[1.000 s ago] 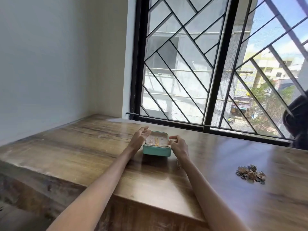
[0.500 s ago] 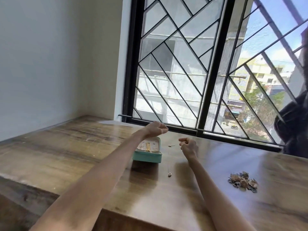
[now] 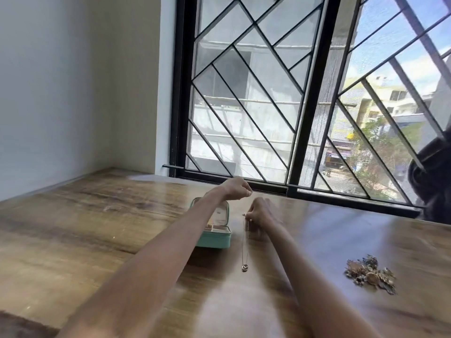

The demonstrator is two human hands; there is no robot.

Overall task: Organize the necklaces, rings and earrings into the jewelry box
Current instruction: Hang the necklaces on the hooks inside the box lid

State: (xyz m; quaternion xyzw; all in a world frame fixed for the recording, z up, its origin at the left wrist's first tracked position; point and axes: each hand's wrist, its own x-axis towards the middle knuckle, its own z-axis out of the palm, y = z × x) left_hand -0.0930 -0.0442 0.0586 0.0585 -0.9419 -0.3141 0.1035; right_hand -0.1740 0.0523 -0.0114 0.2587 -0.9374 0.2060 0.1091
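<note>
A teal jewelry box [image 3: 214,240] stands open on the wooden table [image 3: 97,228], partly hidden behind my left forearm; gold pieces show inside it. My right hand [image 3: 260,214] is just right of the box and pinches the top of a thin chain necklace [image 3: 244,267]. The chain runs down toward me and ends in a small pendant on the table. My left hand [image 3: 238,189] hovers above and beyond the box with its fingers curled shut; I see nothing in it.
A heap of mixed jewelry [image 3: 371,274] lies on the table to the right. A barred window [image 3: 305,106] runs along the far edge, with a dark object [image 3: 434,181] at its right end. A white wall closes the left side.
Both hands left the sides of the box. The right hand has drawn a necklace up and out to the right of the box, while the left hand rose and closed.
</note>
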